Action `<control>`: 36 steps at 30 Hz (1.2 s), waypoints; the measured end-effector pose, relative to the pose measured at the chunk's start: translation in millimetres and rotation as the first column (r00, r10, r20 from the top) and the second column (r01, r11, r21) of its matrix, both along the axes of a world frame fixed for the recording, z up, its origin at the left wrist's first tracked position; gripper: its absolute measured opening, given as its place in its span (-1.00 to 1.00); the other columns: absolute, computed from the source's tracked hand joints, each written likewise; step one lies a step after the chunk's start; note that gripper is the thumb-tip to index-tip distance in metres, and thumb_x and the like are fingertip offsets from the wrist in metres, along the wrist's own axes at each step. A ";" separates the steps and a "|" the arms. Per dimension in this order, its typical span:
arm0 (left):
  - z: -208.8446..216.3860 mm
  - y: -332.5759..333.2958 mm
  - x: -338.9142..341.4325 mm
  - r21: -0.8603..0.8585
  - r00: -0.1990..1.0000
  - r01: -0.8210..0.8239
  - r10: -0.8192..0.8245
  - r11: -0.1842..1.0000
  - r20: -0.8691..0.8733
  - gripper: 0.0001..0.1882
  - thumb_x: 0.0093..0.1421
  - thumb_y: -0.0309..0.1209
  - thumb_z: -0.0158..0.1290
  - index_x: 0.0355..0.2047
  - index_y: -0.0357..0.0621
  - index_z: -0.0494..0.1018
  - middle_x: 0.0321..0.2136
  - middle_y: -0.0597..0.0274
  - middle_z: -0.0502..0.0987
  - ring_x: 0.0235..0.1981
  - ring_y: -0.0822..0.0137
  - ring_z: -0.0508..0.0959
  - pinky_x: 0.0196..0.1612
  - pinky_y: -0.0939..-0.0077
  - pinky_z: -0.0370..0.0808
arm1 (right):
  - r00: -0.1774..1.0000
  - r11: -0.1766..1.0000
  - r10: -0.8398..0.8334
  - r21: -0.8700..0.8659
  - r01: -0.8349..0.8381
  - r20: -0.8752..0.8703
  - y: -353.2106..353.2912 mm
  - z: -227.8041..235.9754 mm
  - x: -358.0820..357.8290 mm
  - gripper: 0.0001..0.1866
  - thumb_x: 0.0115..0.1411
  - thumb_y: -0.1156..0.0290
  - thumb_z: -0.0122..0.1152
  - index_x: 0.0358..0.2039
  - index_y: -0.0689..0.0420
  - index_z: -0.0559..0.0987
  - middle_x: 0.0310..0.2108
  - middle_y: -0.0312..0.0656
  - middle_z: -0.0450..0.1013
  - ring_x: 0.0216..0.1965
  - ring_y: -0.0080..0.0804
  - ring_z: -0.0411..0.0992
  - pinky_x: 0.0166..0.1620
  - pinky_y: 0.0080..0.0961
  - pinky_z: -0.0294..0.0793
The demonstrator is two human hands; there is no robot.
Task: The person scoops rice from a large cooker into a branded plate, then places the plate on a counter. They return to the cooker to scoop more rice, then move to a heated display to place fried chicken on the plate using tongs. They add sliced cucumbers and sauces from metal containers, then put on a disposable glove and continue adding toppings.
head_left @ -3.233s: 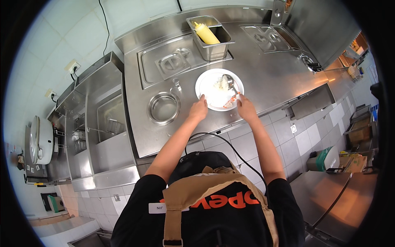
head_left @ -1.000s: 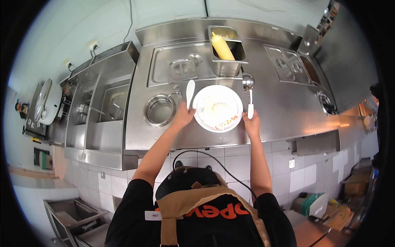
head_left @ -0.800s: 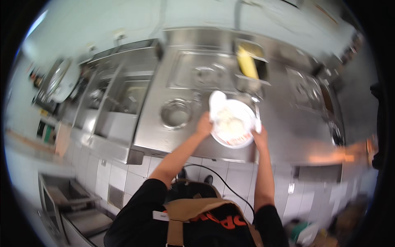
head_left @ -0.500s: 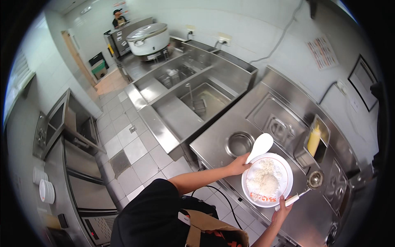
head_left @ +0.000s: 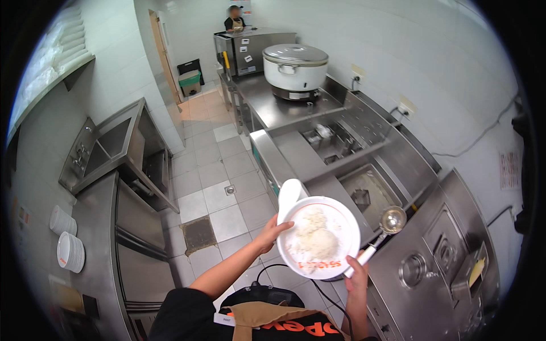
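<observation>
Left hand (head_left: 272, 234) fingers grip rice plate (head_left: 320, 237) and white paddle (head_left: 289, 194); right hand (head_left: 357, 274) fingers clamp metal scoop (head_left: 384, 228).

Plate (head_left: 323, 237) with rice (head_left: 311, 237) on it, held between left hand (head_left: 272, 234) at its left rim and right hand (head_left: 356, 271) at its lower right. Paddle (head_left: 289, 196) behind plate, at upper left edge. Scoop (head_left: 385, 226) just right of plate, over steel counter (head_left: 421, 227). Sinks (head_left: 352, 165) behind. Big lidded pot (head_left: 295, 63) on far counter. Stacked plates (head_left: 67, 241) far left. Another person (head_left: 234, 18) at back of room
</observation>
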State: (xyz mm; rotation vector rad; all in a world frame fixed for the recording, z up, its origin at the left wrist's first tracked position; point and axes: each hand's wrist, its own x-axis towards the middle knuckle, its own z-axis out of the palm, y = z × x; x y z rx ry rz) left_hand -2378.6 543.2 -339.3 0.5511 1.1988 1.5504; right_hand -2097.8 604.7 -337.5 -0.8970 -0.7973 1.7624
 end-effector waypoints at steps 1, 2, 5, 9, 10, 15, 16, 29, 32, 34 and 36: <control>1.3 -8.5 -28.1 -0.020 0.998 -0.019 0.020 1.000 0.060 -0.49 0.11 -0.37 0.06 0.06 -0.19 0.20 -0.15 0.13 0.44 -0.18 0.33 0.51 -0.15 0.40 0.51 | 0.999 0.999 0.030 0.017 -0.030 0.030 1.1 0.6 -35.9 -0.74 -0.04 0.67 0.18 -0.40 0.10 0.32 -0.43 -0.29 0.36 -0.35 -0.53 0.37 -0.21 -0.57 0.34; 3.0 -16.4 -54.5 -0.050 0.992 -0.035 0.040 0.998 0.120 -0.49 0.12 -0.38 0.05 0.07 -0.20 0.20 -0.14 0.12 0.44 -0.15 0.30 0.50 -0.10 0.36 0.50 | 0.993 0.994 0.108 0.028 -0.110 0.048 5.2 3.1 -66.2 -0.75 -0.04 0.68 0.16 -0.38 0.12 0.34 -0.43 -0.28 0.36 -0.33 -0.53 0.37 -0.19 -0.56 0.34; 4.1 -30.1 -123.2 0.003 0.973 -0.187 0.185 0.982 0.136 -0.50 0.12 -0.41 0.02 0.06 -0.22 0.19 -0.13 0.08 0.43 -0.13 0.26 0.50 -0.10 0.34 0.51 | 0.923 0.950 0.283 0.057 -0.308 0.261 28.2 14.3 -144.9 -0.79 0.04 0.53 0.21 -0.37 0.13 0.34 -0.45 -0.30 0.38 -0.46 -0.53 0.38 -0.45 -0.61 0.37; -2.9 -20.4 -196.0 -0.011 0.906 -0.370 0.363 0.929 0.216 -0.51 0.16 -0.40 -0.01 0.07 -0.26 0.15 -0.10 0.00 0.40 -0.11 0.23 0.48 -0.10 0.36 0.49 | 0.664 0.755 0.027 0.421 -0.504 0.747 79.6 38.0 -229.0 -0.67 0.02 0.31 0.32 -0.31 0.21 0.43 -0.44 -0.18 0.41 -0.49 -0.41 0.40 -0.44 -0.46 0.40; -4.6 -13.2 -214.8 -0.011 0.893 -0.395 0.386 0.919 0.229 -0.49 0.17 -0.40 -0.02 0.10 -0.26 0.12 -0.07 -0.03 0.38 -0.09 0.21 0.47 -0.07 0.34 0.49 | 0.657 0.612 -0.053 0.544 -0.574 0.752 95.6 45.8 -251.3 -0.66 -0.01 0.30 0.34 -0.31 0.21 0.44 -0.42 -0.16 0.42 -0.47 -0.36 0.41 -0.41 -0.43 0.40; -7.7 41.5 -315.9 -0.003 0.866 -0.455 0.443 0.891 0.230 -0.48 0.16 -0.39 -0.02 0.10 -0.28 0.12 -0.07 -0.04 0.38 -0.09 0.17 0.48 -0.07 0.31 0.49 | 0.480 0.316 -0.120 0.492 -0.811 0.869 165.2 76.0 -382.3 -0.62 -0.04 0.10 0.32 -0.33 0.08 0.49 -0.27 -0.19 0.46 -0.29 -0.15 0.45 -0.25 -0.34 0.43; -6.2 53.7 -337.7 0.003 0.859 -0.471 0.458 0.882 0.227 -0.48 0.15 -0.38 -0.01 0.08 -0.27 0.13 -0.09 -0.02 0.40 -0.11 0.17 0.49 -0.07 0.30 0.50 | 0.500 0.278 -0.100 0.506 -0.816 0.860 179.7 80.1 -412.8 -0.68 0.03 0.07 0.23 -0.36 0.05 0.51 -0.28 -0.22 0.45 -0.28 -0.14 0.44 -0.23 -0.32 0.43; 9.9 156.9 -625.9 0.071 0.721 -0.673 0.631 0.736 0.286 -0.47 0.13 -0.35 -0.01 0.09 -0.27 0.15 -0.08 -0.05 0.39 -0.09 0.08 0.48 -0.08 0.23 0.49 | 0.529 0.268 -0.595 0.769 -0.580 0.606 581.1 191.9 -717.7 -0.94 -0.02 0.47 0.17 -0.49 0.14 0.49 -0.48 -0.13 0.42 -0.40 -0.14 0.42 -0.32 -0.31 0.40; 8.6 186.3 -693.7 0.123 0.753 -0.652 0.619 0.748 0.225 -0.48 0.14 -0.34 -0.03 0.08 -0.27 0.15 -0.08 -0.05 0.39 -0.10 0.09 0.48 -0.09 0.24 0.49 | 0.389 0.229 -0.699 0.704 -0.672 0.600 653.5 200.7 -756.2 -0.93 -0.05 0.48 0.19 -0.52 0.13 0.48 -0.49 -0.14 0.43 -0.40 -0.13 0.43 -0.33 -0.30 0.40; 11.8 208.1 -736.5 0.097 0.745 -0.663 0.641 0.743 0.185 -0.47 0.14 -0.34 -0.03 0.09 -0.26 0.15 -0.08 -0.04 0.39 -0.11 0.10 0.48 -0.08 0.24 0.48 | 0.316 0.221 -0.694 0.609 -0.762 0.647 685.4 204.4 -774.8 -0.91 -0.08 0.46 0.22 -0.53 0.12 0.48 -0.50 -0.14 0.44 -0.41 -0.13 0.43 -0.35 -0.29 0.40; 17.3 231.7 -775.2 0.122 0.765 -0.643 0.625 0.756 0.156 -0.46 0.13 -0.34 -0.02 0.09 -0.27 0.14 -0.08 -0.03 0.39 -0.10 0.10 0.48 -0.07 0.24 0.47 | 0.123 0.313 -0.662 0.422 -0.851 0.739 702.4 206.1 -781.7 -0.88 -0.12 0.43 0.25 -0.55 0.11 0.48 -0.52 -0.14 0.45 -0.42 -0.13 0.44 -0.37 -0.28 0.40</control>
